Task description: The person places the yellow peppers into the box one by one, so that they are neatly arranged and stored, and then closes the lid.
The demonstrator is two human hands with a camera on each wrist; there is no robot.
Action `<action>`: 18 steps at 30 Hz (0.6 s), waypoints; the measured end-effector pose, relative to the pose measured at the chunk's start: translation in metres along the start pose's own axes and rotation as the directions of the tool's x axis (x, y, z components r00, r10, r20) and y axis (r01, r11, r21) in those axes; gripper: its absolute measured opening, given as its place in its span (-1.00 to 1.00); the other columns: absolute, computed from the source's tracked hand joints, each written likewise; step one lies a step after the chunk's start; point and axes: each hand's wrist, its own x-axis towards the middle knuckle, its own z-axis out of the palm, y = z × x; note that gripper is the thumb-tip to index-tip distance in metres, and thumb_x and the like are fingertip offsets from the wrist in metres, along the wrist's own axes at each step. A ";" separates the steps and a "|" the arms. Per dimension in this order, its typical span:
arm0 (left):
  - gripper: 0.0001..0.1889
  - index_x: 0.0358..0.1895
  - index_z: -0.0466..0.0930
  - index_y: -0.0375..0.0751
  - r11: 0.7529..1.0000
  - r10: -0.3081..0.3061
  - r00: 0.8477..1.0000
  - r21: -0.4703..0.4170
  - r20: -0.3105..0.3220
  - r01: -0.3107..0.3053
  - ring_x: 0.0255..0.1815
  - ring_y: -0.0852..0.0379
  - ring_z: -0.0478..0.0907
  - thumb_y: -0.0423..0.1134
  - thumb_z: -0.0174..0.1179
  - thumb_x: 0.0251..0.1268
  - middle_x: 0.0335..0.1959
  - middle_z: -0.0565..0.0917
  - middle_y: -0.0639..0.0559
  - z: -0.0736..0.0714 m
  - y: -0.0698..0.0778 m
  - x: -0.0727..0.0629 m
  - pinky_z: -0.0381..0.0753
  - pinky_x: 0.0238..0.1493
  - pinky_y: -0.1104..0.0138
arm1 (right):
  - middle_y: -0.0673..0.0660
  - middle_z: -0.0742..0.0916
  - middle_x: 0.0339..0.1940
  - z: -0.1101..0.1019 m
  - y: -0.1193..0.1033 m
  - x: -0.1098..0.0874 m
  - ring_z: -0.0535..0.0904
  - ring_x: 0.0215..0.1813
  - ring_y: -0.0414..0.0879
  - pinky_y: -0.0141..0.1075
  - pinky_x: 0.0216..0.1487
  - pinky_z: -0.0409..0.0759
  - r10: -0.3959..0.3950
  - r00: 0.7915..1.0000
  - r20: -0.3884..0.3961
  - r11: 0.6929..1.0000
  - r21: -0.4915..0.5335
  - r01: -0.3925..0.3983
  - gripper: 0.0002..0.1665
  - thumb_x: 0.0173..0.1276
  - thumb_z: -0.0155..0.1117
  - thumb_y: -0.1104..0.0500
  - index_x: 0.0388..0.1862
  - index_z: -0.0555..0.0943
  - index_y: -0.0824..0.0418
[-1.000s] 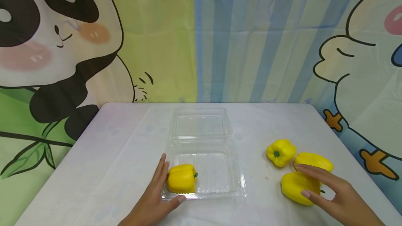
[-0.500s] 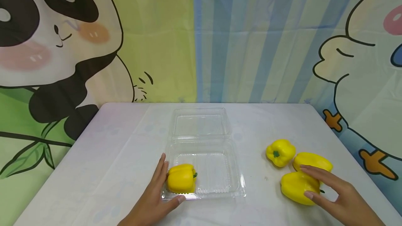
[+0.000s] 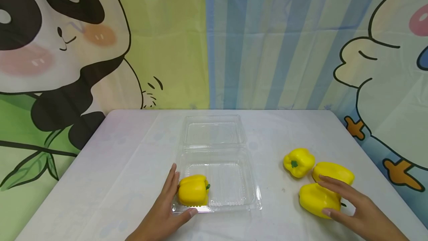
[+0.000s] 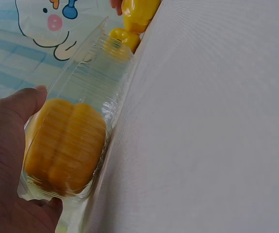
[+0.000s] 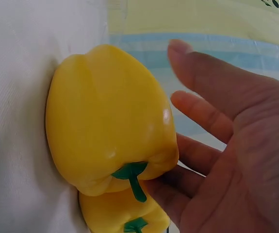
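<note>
In the head view my left hand (image 3: 162, 205) rests at the near left corner of a clear plastic clamshell box (image 3: 230, 185), fingers straight along its left side and thumb at its front rim. A yellow bell pepper (image 3: 194, 190) with a green stem lies inside that corner. My right hand (image 3: 364, 211) is spread around the nearest bell pepper (image 5: 110, 116) on the right. In the right wrist view the thumb (image 5: 197, 63) stands apart from this pepper, while the other fingers reach behind it. Its green stem points toward the palm.
Two more yellow bell peppers stand by: one (image 3: 299, 163) with its stem facing forward, the other (image 3: 334, 172) just behind the pepper at my right hand. The box's lid (image 3: 214, 131) lies folded back. A printed curtain (image 3: 267, 40) hangs behind the white-covered table (image 3: 133, 151).
My right hand has shifted only slightly around the nearest pepper. The left hand, the box and all the peppers have stayed in place.
</note>
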 end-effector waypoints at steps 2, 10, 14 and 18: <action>0.15 0.55 -0.10 -0.30 1.000 -0.002 1.000 0.001 0.003 0.002 0.54 -0.05 -0.09 0.25 0.36 0.06 0.59 -0.31 0.20 0.000 0.000 0.000 0.12 0.32 -0.05 | 0.29 0.49 0.33 0.000 0.002 0.000 0.37 0.25 0.32 0.26 0.02 0.49 -0.003 0.999 0.033 1.000 -0.004 0.003 -0.17 0.08 0.53 -0.06 0.31 0.49 0.16; 0.15 0.54 -0.09 -0.32 1.000 0.000 1.000 -0.002 0.004 0.000 0.53 -0.04 -0.09 0.24 0.36 0.07 0.58 -0.33 0.27 -0.001 0.001 0.000 0.13 0.32 -0.07 | 0.28 0.50 0.32 -0.001 0.005 0.001 0.33 0.26 0.38 0.27 -0.04 0.53 -0.051 0.994 0.097 0.999 -0.006 0.052 -0.30 0.10 0.53 0.07 0.25 0.53 0.11; 0.15 0.54 -0.09 -0.32 1.000 0.002 1.000 0.002 0.001 -0.002 0.53 -0.03 -0.08 0.25 0.36 0.07 0.58 -0.34 0.30 0.000 0.000 0.000 0.13 0.32 -0.06 | 0.39 0.45 0.32 -0.005 0.005 0.004 0.36 0.23 0.42 0.26 -0.05 0.53 0.000 0.991 0.137 1.000 -0.023 0.003 -0.25 0.11 0.52 0.04 0.29 0.51 0.16; 0.15 0.54 -0.08 -0.32 1.000 0.008 1.000 0.003 -0.002 -0.008 0.53 -0.03 -0.07 0.24 0.36 0.07 0.57 -0.34 0.34 0.000 -0.001 0.000 0.14 0.32 -0.06 | 0.46 0.40 0.33 -0.007 0.005 0.006 0.38 0.21 0.42 0.24 -0.04 0.54 0.062 0.985 0.161 0.998 -0.044 -0.055 -0.18 0.11 0.50 -0.05 0.33 0.48 0.20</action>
